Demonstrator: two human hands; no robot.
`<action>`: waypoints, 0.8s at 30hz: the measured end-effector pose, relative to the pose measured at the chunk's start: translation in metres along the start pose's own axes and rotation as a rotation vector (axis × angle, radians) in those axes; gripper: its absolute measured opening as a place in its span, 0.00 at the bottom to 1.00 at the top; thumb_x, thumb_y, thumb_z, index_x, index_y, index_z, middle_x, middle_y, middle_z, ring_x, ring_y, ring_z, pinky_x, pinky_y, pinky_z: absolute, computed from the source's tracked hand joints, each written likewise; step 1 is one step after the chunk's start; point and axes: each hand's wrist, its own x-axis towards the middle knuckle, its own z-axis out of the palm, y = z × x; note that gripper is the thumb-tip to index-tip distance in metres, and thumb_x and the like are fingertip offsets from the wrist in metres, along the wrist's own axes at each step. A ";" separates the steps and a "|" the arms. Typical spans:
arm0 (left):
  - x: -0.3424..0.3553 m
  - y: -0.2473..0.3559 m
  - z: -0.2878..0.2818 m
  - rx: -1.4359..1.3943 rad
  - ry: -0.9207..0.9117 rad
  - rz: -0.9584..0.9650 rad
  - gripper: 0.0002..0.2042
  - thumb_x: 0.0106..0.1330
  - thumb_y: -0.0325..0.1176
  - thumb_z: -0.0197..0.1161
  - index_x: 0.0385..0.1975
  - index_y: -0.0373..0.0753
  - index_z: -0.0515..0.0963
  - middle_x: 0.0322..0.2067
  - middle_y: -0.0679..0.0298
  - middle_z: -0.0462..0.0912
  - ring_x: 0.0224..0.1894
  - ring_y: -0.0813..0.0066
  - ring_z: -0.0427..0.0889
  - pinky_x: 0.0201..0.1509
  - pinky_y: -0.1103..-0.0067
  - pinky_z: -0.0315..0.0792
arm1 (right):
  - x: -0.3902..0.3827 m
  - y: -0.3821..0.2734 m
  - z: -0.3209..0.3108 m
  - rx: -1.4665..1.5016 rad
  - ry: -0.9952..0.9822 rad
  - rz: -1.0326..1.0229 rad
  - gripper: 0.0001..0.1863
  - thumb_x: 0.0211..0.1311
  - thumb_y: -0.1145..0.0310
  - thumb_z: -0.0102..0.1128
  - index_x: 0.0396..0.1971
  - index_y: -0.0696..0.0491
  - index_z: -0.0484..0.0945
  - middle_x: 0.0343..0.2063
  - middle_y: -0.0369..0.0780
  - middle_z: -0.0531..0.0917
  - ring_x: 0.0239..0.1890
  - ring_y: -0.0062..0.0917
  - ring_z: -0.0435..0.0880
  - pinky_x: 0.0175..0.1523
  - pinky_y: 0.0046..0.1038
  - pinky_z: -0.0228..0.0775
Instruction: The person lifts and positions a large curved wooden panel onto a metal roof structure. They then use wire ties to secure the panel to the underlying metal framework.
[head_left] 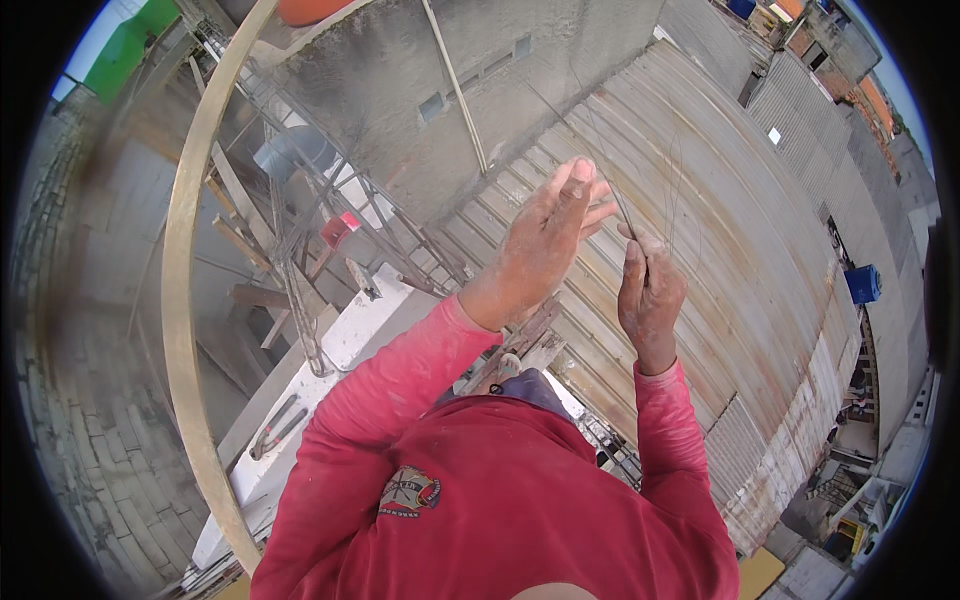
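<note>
My right hand, dusty and closed, pinches a small bundle of thin dark wires. The wires fan upward and away from its fingertips, some so fine that they fade against the roof. Just to the left, my left hand is raised with its fingers stretched out and together, the palm turned toward the wires. Nothing shows in it, and whether its fingers touch the wires I cannot tell. A pair of pincers with reddish handles lies on the white ledge by my left forearm.
Below and ahead spreads a rusty corrugated metal roof. At the left stand steel lattice bars, wooden boards and a blue-grey drum. A curved tan strip crosses the left side. A grey wall rises ahead.
</note>
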 end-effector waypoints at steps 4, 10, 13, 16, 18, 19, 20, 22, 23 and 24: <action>0.053 -0.022 -0.006 -0.056 0.093 0.207 0.22 0.78 0.50 0.49 0.52 0.35 0.70 0.26 0.73 0.69 0.24 0.86 0.66 0.28 0.86 0.64 | -0.093 0.008 0.035 0.060 -0.097 -0.014 0.15 0.62 0.79 0.62 0.49 0.57 0.78 0.36 0.46 0.87 0.30 0.39 0.87 0.34 0.32 0.78; 0.030 -0.064 -0.010 -0.032 -0.041 0.012 0.18 0.78 0.50 0.50 0.46 0.38 0.72 0.19 0.80 0.53 0.20 0.91 0.52 0.22 0.86 0.49 | -0.100 0.011 0.019 0.318 -0.231 0.367 0.22 0.75 0.56 0.48 0.57 0.58 0.74 0.39 0.47 0.83 0.39 0.37 0.84 0.46 0.34 0.75; 0.004 -0.071 -0.016 0.059 -0.135 -0.021 0.18 0.78 0.49 0.49 0.45 0.39 0.73 0.19 0.80 0.54 0.19 0.91 0.53 0.22 0.86 0.49 | -0.022 0.010 -0.004 0.549 -0.177 0.645 0.26 0.76 0.51 0.48 0.57 0.58 0.74 0.29 0.38 0.78 0.26 0.20 0.77 0.34 0.25 0.72; -0.010 -0.077 -0.018 0.156 -0.188 -0.051 0.18 0.79 0.49 0.47 0.44 0.38 0.74 0.18 0.79 0.57 0.19 0.90 0.54 0.22 0.85 0.51 | 0.016 0.003 -0.010 0.627 -0.236 0.711 0.22 0.74 0.52 0.53 0.49 0.58 0.77 0.22 0.33 0.73 0.21 0.14 0.71 0.28 0.20 0.65; -0.013 -0.081 -0.024 0.272 -0.187 -0.020 0.20 0.80 0.49 0.45 0.43 0.36 0.75 0.18 0.77 0.60 0.20 0.89 0.57 0.23 0.84 0.54 | 0.016 0.011 -0.003 0.718 -0.260 0.700 0.20 0.73 0.54 0.55 0.44 0.57 0.79 0.19 0.31 0.73 0.21 0.14 0.71 0.27 0.20 0.65; -0.015 -0.084 -0.029 0.329 -0.204 -0.005 0.21 0.80 0.49 0.45 0.42 0.36 0.76 0.18 0.76 0.60 0.20 0.87 0.58 0.23 0.82 0.55 | 0.014 0.014 0.000 0.684 -0.200 0.703 0.18 0.73 0.55 0.56 0.42 0.57 0.79 0.21 0.31 0.73 0.22 0.14 0.70 0.28 0.20 0.66; -0.014 -0.084 -0.034 0.386 -0.222 0.008 0.22 0.80 0.49 0.45 0.42 0.35 0.76 0.18 0.74 0.61 0.20 0.86 0.59 0.24 0.81 0.56 | 0.012 0.017 0.002 0.649 -0.141 0.708 0.17 0.73 0.55 0.56 0.41 0.56 0.78 0.22 0.31 0.73 0.22 0.14 0.70 0.29 0.20 0.67; -0.012 -0.083 -0.041 0.468 -0.235 0.050 0.21 0.80 0.49 0.45 0.42 0.35 0.77 0.17 0.75 0.61 0.20 0.87 0.59 0.24 0.81 0.55 | 0.016 0.027 0.004 0.602 0.025 0.723 0.15 0.73 0.57 0.57 0.40 0.57 0.77 0.26 0.33 0.74 0.26 0.15 0.72 0.34 0.21 0.71; -0.011 -0.083 -0.044 0.498 -0.230 0.075 0.21 0.80 0.48 0.45 0.42 0.36 0.78 0.17 0.76 0.61 0.19 0.88 0.58 0.22 0.82 0.54 | 0.021 0.033 0.006 0.589 0.132 0.740 0.16 0.73 0.58 0.57 0.40 0.58 0.76 0.29 0.35 0.76 0.29 0.17 0.76 0.37 0.23 0.75; -0.019 -0.082 -0.046 0.527 -0.229 0.092 0.20 0.80 0.47 0.46 0.42 0.36 0.78 0.17 0.78 0.60 0.19 0.90 0.57 0.21 0.84 0.52 | 0.026 0.037 0.010 0.600 0.169 0.695 0.17 0.73 0.60 0.57 0.44 0.60 0.75 0.33 0.37 0.76 0.34 0.20 0.78 0.43 0.25 0.77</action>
